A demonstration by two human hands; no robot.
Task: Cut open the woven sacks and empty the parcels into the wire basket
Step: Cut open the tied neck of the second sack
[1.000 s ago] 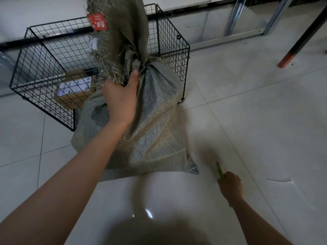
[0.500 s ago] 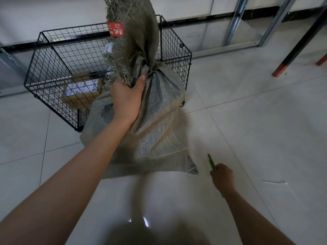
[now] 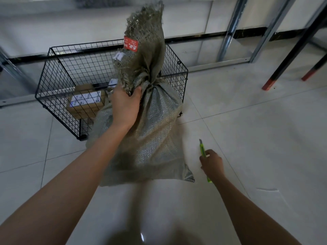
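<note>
Against the near side of the wire basket (image 3: pixel 53 71), I am holding the woven sack (image 3: pixel 155 131) upright on the floor tiles (image 3: pixel 247 138). My left hand (image 3: pixel 124 106) is gripping a bunch of frayed weave right at the tied neck (image 3: pixel 148 82). The sack's loose mouth, with a red tag (image 3: pixel 131 43) on it, is flopping up over the basket's rim. My right hand (image 3: pixel 212 163) is curling closed round a green utility knife (image 3: pixel 202 150), well to the right of the basket and nearer to me than it, with the blade out and pointing toward the basket.

I am thinking mostly about my own fingers. If I am bringing the blade to the neck, it is going to be passing just beside my left thumb (the weave there is bunched and tough, so the knife could catch and then jump). A deep stroke lower down is risking the parcels inside, which I cannot see through the cloth. The sack is also standing outside the basket, so a long slit made here could be dumping parcels onto the tiles instead of beside the cardboard parcel (image 3: pixel 85 103) already lying in the basket. And I am gripping only loose, fraying strands, which may be pulling free if I lift by them.
</note>
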